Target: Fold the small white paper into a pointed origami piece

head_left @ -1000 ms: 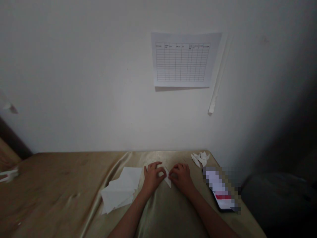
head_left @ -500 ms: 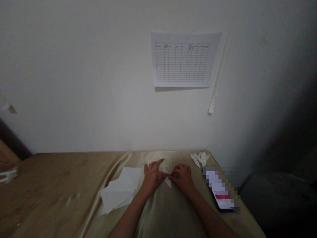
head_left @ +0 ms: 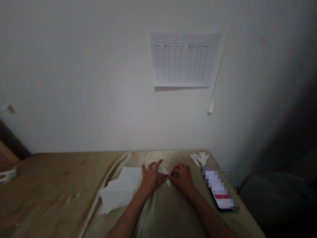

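Note:
Between my hands is a small folded piece of white paper (head_left: 168,182), with pointed ends showing above and below my fingertips. My left hand (head_left: 151,177) pinches it from the left with thumb and index finger, while its other fingers spread toward the wall. From the right, the thumb and index finger of my right hand (head_left: 182,176) close on the same paper, the remaining fingers curled. The two hands' fingertips meet at the paper's middle and hide that part. Left of my left hand lies a loose stack of white paper sheets (head_left: 121,188).
Several small folded paper pieces (head_left: 200,158) lie at the table's back right corner. A phone (head_left: 220,190), partly blurred, rests along the right edge. The table (head_left: 61,191) has a shiny gold cloth. A printed chart (head_left: 182,61) hangs on the wall behind.
My left fingers have shifted slightly left and more of the folded paper's upper point shows. My right hand stays nearly in place, still pinching.

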